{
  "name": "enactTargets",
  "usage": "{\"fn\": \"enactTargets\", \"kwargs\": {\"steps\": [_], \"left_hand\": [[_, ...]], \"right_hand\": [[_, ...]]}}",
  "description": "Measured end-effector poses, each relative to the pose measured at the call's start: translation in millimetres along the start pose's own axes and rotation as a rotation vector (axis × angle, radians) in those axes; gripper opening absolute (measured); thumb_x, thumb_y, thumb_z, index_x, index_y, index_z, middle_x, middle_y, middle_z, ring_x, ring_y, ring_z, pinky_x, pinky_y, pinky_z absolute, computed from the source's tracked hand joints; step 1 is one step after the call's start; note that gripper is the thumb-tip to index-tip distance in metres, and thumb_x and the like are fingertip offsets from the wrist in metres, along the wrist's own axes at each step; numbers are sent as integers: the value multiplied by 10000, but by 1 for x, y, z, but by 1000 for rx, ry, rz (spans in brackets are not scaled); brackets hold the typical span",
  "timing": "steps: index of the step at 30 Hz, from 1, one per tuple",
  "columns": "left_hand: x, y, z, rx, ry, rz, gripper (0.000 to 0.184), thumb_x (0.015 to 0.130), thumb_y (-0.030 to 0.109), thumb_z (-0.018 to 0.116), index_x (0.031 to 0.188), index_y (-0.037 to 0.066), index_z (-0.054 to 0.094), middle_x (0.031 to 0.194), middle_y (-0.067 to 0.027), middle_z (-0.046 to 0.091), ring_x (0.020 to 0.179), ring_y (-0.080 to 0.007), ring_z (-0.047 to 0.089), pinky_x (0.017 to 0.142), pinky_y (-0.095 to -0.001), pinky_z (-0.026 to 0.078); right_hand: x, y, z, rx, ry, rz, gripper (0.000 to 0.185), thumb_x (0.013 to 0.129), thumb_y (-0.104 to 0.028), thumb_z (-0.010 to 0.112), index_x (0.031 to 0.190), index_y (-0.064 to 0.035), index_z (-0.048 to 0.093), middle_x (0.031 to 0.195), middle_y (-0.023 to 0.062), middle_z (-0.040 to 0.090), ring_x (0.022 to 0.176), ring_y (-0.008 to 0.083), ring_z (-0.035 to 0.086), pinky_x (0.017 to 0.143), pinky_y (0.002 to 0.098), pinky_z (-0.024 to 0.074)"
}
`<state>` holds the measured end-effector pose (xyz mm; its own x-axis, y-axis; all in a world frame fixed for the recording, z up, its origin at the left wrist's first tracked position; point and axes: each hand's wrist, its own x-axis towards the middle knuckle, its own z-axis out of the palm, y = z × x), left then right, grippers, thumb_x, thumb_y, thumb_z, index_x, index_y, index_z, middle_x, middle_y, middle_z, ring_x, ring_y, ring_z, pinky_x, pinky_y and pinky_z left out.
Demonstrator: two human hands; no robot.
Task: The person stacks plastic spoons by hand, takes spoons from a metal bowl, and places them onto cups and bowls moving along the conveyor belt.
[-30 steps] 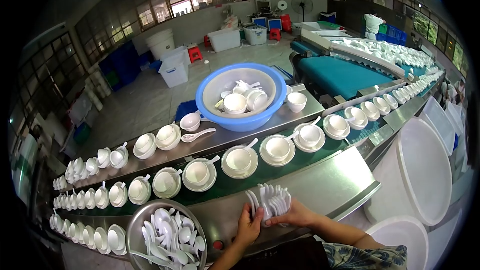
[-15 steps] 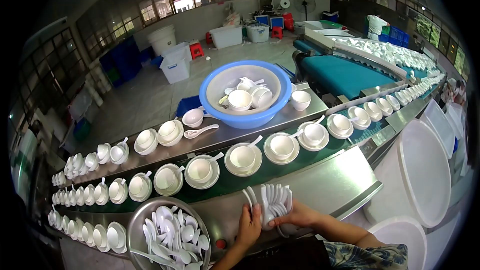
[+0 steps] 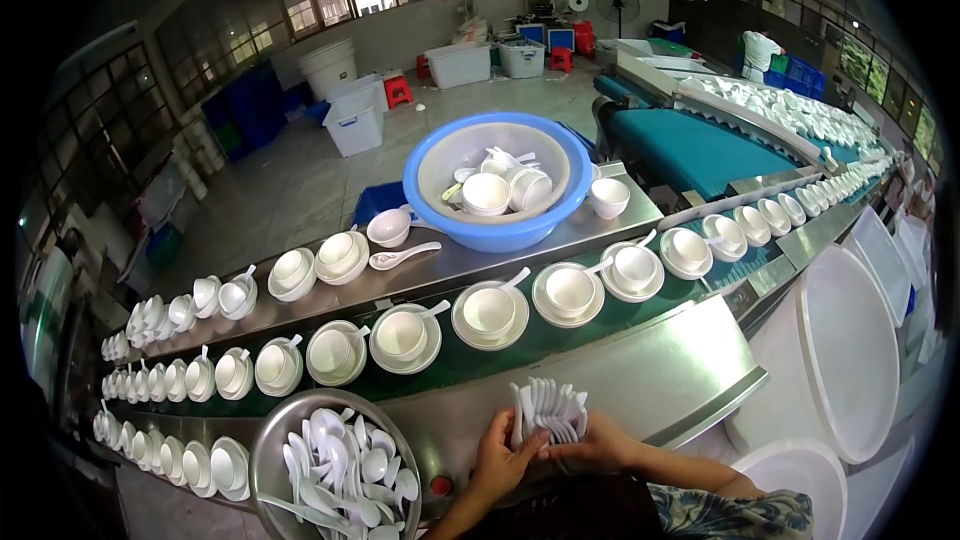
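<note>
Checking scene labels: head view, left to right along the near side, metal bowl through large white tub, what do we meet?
Metal bowl → red button → left hand → bundle of spoons → right hand → large white tub.

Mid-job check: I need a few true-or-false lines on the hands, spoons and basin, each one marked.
1. The left hand and right hand hold white spoons. True.
2. A red button lies between the steel bowl and the left hand. True.
3. The steel bowl is empty. False: loose spoons fill it.
4. The blue basin stands across the green belt from the hands. True.
5. The pink-marked spoon is inside the basin. False: the pink-marked spoon lies outside it.
</note>
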<state>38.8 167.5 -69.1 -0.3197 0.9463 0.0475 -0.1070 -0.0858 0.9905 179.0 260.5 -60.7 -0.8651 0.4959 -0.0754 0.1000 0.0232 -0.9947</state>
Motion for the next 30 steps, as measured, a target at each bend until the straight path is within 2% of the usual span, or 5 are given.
{"fn": "enactTargets", "kwargs": {"steps": [7,15,23,28,30], "left_hand": [[-4,-5,3,-167,58,-92,368,758,86,668,1021,5,423,934,-70,566,843,-111,546,747,-227,440],[-3,-13,0,-347,160,-302,259,764,148,679,764,69,432,676,38,428,609,-45,394,550,-180,333],[-3,-3,4,-161,186,-177,295,743,131,693,905,-1,486,832,-62,586,763,-95,547,656,-216,438],[-4,7,3,-86,11,-234,437,715,149,719,1029,-21,468,919,-106,610,818,-130,583,691,-243,464],[2,15,8,409,-28,60,521,687,127,738,1091,-19,444,938,-93,609,810,-160,595,699,-245,470]], "right_hand": [[-6,8,-2,-98,20,-19,297,741,-190,692,950,-13,578,770,39,616,711,85,531,665,252,446],[-10,-4,-6,104,31,-2,410,725,-168,708,1062,-10,537,849,27,608,782,71,510,729,242,425],[-15,-4,-6,-30,63,-67,434,722,-194,710,1071,-15,526,877,60,602,787,103,518,731,264,427],[-14,6,-3,-527,134,-247,457,729,-239,665,1096,-30,490,847,168,580,779,321,573,684,363,454],[-13,12,1,-605,129,-203,495,716,-254,656,1104,-17,462,847,193,560,784,384,546,655,419,448]]}}
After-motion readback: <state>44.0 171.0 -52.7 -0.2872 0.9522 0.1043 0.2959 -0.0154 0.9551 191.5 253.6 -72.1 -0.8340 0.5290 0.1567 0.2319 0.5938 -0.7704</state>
